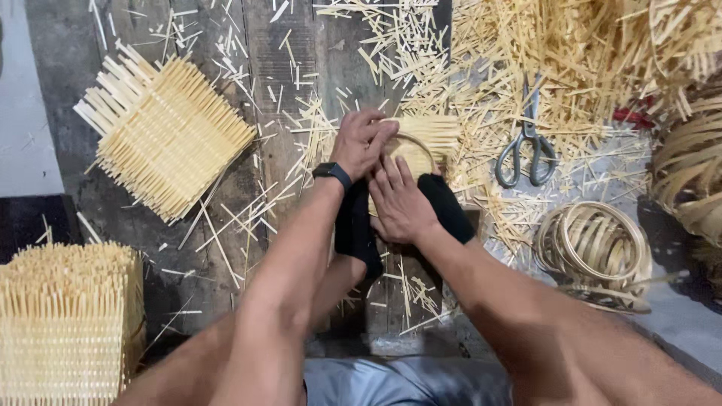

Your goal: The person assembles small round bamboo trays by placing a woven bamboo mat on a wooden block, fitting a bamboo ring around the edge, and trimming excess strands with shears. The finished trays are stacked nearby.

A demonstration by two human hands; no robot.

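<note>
Head view: two finished woven baskets (167, 135) (69, 323) lie left on the plank floor (293, 45), with loose strips (556, 45) heaped right beside spare hoops (594, 252) and scissors (526, 146). At centre, a half-made basket (425, 139) sits between black-socked feet. Left hand (362, 143) curls its fingers over the rim; right hand (398, 203) presses spread fingers against it. Uprights remain untrimmed.

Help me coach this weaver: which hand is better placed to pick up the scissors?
The right hand, probably. The scissors lie on its side, while the left hand is further off, pressing on the small woven piece.
</note>
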